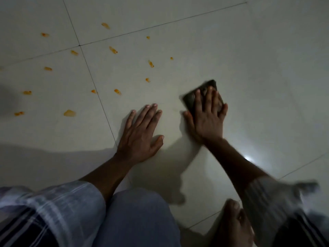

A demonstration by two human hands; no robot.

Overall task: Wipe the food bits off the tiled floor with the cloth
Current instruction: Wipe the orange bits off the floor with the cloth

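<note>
Pale tiled floor (231,50) spanning the whole view, dark grout lines crossing at upper left. Left hand (140,132) spread flat on the tile as a brace, fingers fully extended, holding nothing. Right hand (207,115) pressed palm-down on the dark folded cloth (204,93), fingers splayed across it, not curled round it. Cloth lying on bare tile, well apart from most of the mess. Orange food bits (114,50) scattered up and left, nearest ones near (117,92). For a clean pass: keep even palm pressure, sweep leftward in overlapping strokes, gather bits toward one spot, avoid smearing, shift the bracing hand clear first.
</note>
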